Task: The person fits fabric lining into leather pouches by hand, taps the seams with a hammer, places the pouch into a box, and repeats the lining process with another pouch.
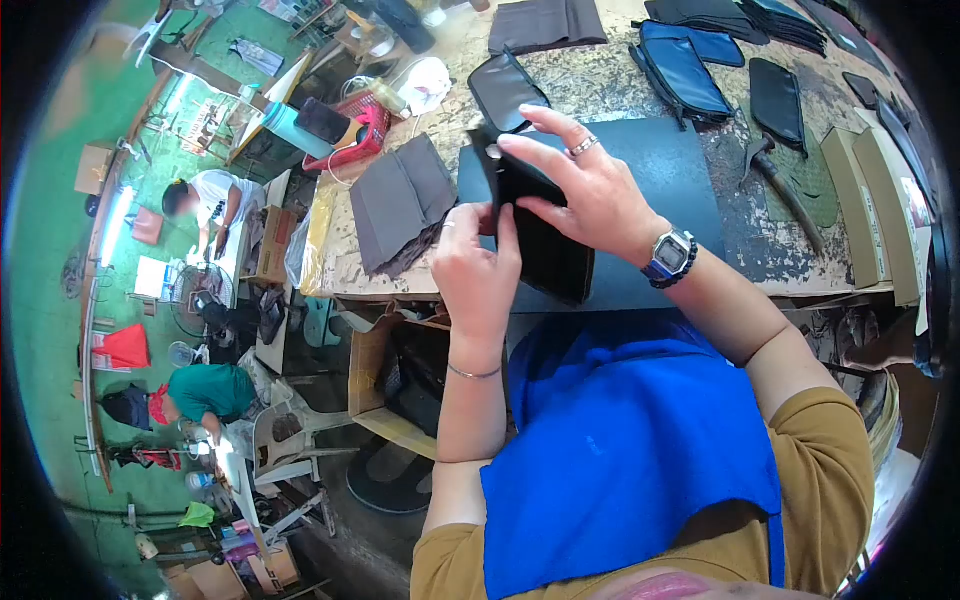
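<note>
A black leather-like pouch (557,258) is held up over the table's front edge. It is tilted, its top flap raised, with a small silvery round spot like a snap near the upper edge. My left hand (478,262) pinches its left side between thumb and fingers. From above and to the right, my right hand (605,195) grips the upper part, with the index finger close to the silvery spot. Beneath lies a dark flat board (660,170). Just beyond my hands is another black pouch (507,88). What the pouch contains is hidden.
On the worn table are folded dark fabric (402,200), blue-black pouches (682,75), a hammer (785,190), a red basket (372,130) and cardboard strips (858,205). A box (372,375) stands below the edge. Two people work at left.
</note>
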A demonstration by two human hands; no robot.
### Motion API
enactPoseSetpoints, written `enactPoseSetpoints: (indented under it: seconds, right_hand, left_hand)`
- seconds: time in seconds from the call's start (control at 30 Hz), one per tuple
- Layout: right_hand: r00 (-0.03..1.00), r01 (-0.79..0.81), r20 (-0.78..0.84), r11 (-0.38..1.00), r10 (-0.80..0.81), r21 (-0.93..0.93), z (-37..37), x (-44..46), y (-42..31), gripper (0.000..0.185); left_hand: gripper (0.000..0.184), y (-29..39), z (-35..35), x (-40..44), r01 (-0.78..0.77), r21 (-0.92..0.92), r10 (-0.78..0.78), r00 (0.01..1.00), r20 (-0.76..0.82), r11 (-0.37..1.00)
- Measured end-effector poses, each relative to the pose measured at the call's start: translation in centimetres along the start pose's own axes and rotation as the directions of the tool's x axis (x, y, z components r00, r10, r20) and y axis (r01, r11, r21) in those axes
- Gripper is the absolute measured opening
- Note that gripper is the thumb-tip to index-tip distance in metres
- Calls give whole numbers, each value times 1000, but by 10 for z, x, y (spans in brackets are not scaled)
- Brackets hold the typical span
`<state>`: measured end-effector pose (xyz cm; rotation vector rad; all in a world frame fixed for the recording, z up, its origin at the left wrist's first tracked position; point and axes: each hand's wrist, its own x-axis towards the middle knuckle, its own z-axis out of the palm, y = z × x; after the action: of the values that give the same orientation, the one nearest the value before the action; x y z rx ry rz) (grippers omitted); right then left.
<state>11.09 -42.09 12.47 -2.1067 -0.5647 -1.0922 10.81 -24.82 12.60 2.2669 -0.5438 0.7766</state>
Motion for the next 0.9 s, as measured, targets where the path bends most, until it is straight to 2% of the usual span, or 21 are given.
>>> enactPoseSetpoints:
  seconds: [0.07, 0.13, 0.23, 0.27, 0.33, 0.43, 0.47, 0.53, 0.63, 0.7, 0.8, 0.87, 0.9]
  right_hand:
    - [998, 62, -16, 997, -63, -47, -1, 4, -3, 56]
    - [998, 60, 2, 997, -60, -55, 2, 4, 5, 54]
    - [1000, 25, 8, 998, -25, -55, 2, 2, 11, 43]
    - [1000, 12, 1, 998, -12, -55, 3, 0, 15, 40]
    - [999, 15, -42, 997, -18, -73, 4, -2, 18, 30]
    - [995, -96, 3, 994, 96, 45, 7, -11, 24, 24]
    - [990, -142, 22, 986, 141, 84, 10, -14, 24, 22]
    - [971, -236, 68, 959, 228, 159, 14, -21, 22, 18]
    - [842, -530, 268, 811, 469, 248, 12, -21, 16, 20]
    - [793, -602, 371, 717, 483, 352, 20, -27, 26, 25]
    - [745, -665, 490, 558, 453, 496, 24, -34, 37, 28]
    - [739, -673, 518, 469, 430, 572, 24, -35, 35, 27]
    - [762, -645, 506, 544, 405, 537, 21, -34, 29, 26]
  left_hand:
    - [15, 9, 1, -2, -34, 4, 34, 999, 7, 999]
    - [16, 17, 0, -6, -24, -28, 25, 999, 32, 999]
    - [18, 17, 9, -10, 152, -292, -133, 988, 83, 944]
    - [18, 15, 12, -12, 256, -374, -220, 966, 137, 892]
    - [20, 8, 19, -22, 458, -504, -370, 889, 270, 732]
    - [30, -3, 34, -30, 630, -718, -453, 754, 475, 295]
    - [33, 2, 39, -35, 622, -734, -489, 746, 452, 271]
    - [33, 3, 46, -40, 608, -782, -507, 720, 474, 134]
    - [35, 6, 51, -43, 556, -831, -512, 709, 485, -18]
    - [36, 7, 45, -41, 551, -824, -509, 675, 534, -134]
    - [34, -7, 43, -45, 614, -783, -355, 758, 548, 103]
    - [35, -35, 53, -50, 552, -724, -329, 832, 447, 413]
    - [37, -47, 56, -50, 502, -665, -304, 865, 399, 553]
